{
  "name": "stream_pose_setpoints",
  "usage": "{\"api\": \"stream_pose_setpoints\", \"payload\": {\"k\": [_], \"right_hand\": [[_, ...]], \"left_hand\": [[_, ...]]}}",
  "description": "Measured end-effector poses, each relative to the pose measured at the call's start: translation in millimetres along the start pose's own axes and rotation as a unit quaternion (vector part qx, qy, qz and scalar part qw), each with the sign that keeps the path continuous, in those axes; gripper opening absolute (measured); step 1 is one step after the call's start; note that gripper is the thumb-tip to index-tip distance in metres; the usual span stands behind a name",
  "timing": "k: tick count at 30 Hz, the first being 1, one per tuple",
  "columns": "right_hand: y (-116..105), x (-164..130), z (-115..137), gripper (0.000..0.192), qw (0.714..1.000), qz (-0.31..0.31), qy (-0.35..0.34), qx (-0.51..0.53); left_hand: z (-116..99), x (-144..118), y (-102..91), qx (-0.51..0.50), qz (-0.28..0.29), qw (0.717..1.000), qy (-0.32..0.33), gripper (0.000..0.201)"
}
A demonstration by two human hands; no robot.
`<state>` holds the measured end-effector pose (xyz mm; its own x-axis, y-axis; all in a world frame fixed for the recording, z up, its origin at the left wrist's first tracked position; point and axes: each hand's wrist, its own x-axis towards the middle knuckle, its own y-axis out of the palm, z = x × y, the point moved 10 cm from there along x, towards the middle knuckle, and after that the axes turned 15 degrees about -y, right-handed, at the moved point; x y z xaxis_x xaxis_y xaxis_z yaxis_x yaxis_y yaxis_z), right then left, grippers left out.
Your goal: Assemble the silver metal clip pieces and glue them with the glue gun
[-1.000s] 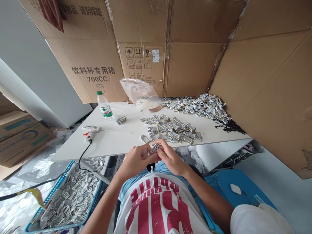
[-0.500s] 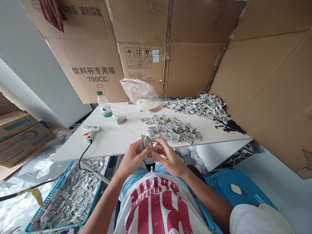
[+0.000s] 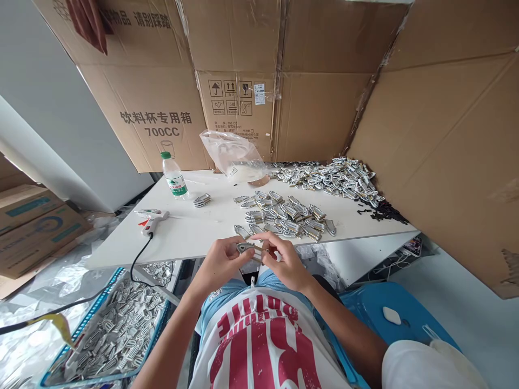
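My left hand [image 3: 219, 262] and my right hand [image 3: 284, 260] meet just in front of the white table's near edge [image 3: 182, 237], over my lap. Between their fingertips lies a small silver metal clip [image 3: 248, 248], held flat and pinched from both sides. A spread of the same silver clips [image 3: 284, 213] lies on the table just beyond my hands. A larger heap of clips [image 3: 328, 175] sits at the far right of the table.
A glue gun [image 3: 151, 219] with a black cord lies on the table's left part, a water bottle [image 3: 173, 175] and a clear plastic bag [image 3: 235, 154] farther back. A blue crate [image 3: 158, 324] of clips stands at lower left, a blue stool [image 3: 389, 313] at right. Cardboard boxes wall the back.
The clip stood upright between my fingers half a second ago; now it lies flat, turned sideways, and both hands have dropped slightly toward my lap.
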<state>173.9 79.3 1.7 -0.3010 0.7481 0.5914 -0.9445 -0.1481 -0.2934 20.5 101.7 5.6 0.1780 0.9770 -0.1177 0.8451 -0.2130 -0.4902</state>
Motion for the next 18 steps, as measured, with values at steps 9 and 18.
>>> {"api": "stream_pose_setpoints", "payload": {"k": [9,18], "right_hand": [[4,-1,15,0.011,0.980,0.011,-0.135,-0.146],[-3,1,-3,0.011,0.973,-0.002,-0.162,-0.162]], "left_hand": [[5,3,-9.5,-0.018,-0.025,0.999,-0.037,0.043],[9,7,-18.1,-0.018,-0.010,0.999,-0.028,0.044]]}}
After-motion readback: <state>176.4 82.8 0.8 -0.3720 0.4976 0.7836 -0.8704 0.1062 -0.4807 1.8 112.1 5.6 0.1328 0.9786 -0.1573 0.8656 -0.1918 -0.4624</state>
